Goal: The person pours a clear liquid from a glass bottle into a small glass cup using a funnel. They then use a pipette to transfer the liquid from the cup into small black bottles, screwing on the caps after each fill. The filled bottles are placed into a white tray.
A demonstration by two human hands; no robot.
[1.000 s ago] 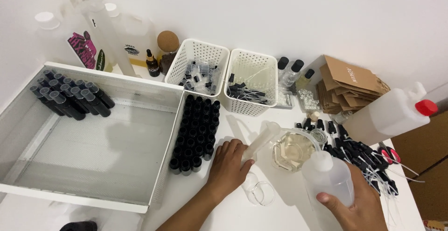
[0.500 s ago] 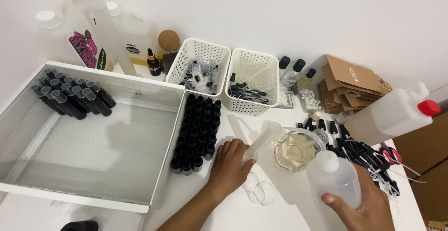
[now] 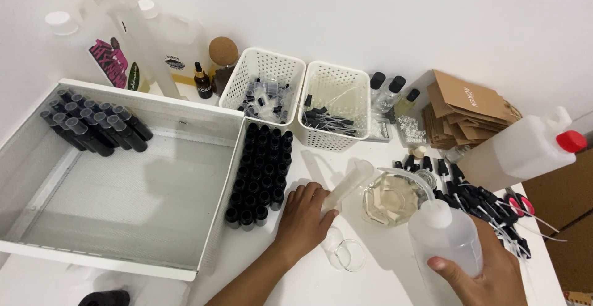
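Observation:
My left hand (image 3: pixel 302 218) rests on the white table and grips a clear plastic measuring cylinder (image 3: pixel 347 184), tilted up to the right. My right hand (image 3: pixel 485 274) holds a translucent squeeze wash bottle (image 3: pixel 445 235) upright at the lower right; its thin bent spout arcs over a glass beaker (image 3: pixel 393 198) of pale yellowish liquid. A block of several small black bottles (image 3: pixel 259 174) stands just left of my left hand. A clear round lid (image 3: pixel 344 253) lies near my left wrist.
A large white mesh tray (image 3: pixel 117 201) with several capped black bottles (image 3: pixel 92 127) fills the left. Two white baskets (image 3: pixel 296 99) of caps and spray tubes stand behind. Black spray pumps (image 3: pixel 482 204), brown paper bags (image 3: pixel 466 111), a large jug with a red cap (image 3: pixel 522 148) and tall bottles (image 3: pixel 133 43) crowd the edges.
My right hand has shifted the squeeze bottle slightly right and down. My left hand and the cylinder have stayed in place.

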